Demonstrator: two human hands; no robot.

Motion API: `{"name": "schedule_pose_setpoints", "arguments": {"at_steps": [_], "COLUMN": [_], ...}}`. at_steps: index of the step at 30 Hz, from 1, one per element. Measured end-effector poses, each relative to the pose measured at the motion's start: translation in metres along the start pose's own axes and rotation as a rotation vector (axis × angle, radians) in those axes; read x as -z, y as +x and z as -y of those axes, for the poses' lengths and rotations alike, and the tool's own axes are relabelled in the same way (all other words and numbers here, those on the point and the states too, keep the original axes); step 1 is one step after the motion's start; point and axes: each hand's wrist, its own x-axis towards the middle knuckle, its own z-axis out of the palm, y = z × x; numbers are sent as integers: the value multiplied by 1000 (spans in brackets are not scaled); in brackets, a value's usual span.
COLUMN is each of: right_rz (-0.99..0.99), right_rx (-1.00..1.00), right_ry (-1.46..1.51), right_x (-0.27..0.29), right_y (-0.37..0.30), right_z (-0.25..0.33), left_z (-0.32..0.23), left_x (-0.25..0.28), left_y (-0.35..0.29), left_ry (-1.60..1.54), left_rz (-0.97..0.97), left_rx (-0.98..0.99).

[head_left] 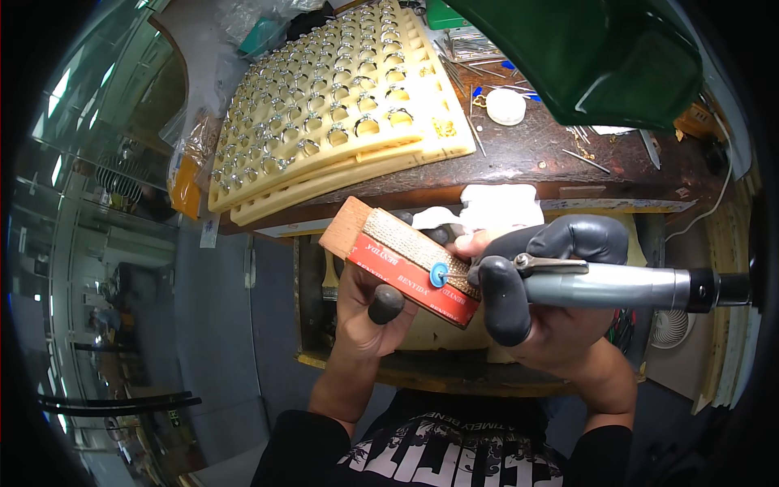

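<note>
My left hand grips a wooden block from below, its thumb in a black finger cot. A red printed band covers the block's near side, and a rough tan layer lies along its top. My right hand, with black covers on its fingers, is closed around a silver rotary handpiece lying nearly level. A small blue disc at the tool's tip is at the block's top edge. Whether it touches the block cannot be told.
Behind the hands, white cloth lies at the bench edge. Yellow trays bear many rings at the back left. Loose thin metal bits and a round white container lie on the bench. A green lamp shade hangs at upper right.
</note>
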Motion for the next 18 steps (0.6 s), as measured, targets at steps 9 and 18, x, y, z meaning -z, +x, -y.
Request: {"name": "schedule_pose_setpoints", "arguments": {"at_steps": [9, 18], "right_rz": [44, -160], "right_rx": [59, -23], "right_ry": [-22, 30], "right_x": [3, -10], "right_y": [4, -2], "right_z": [3, -5], "left_z": [2, -1], "left_x": [-1, 2], "left_y": [-1, -3], "left_ry": [-179, -20], "left_rz": [-56, -1], "left_rx": [6, 19]}}
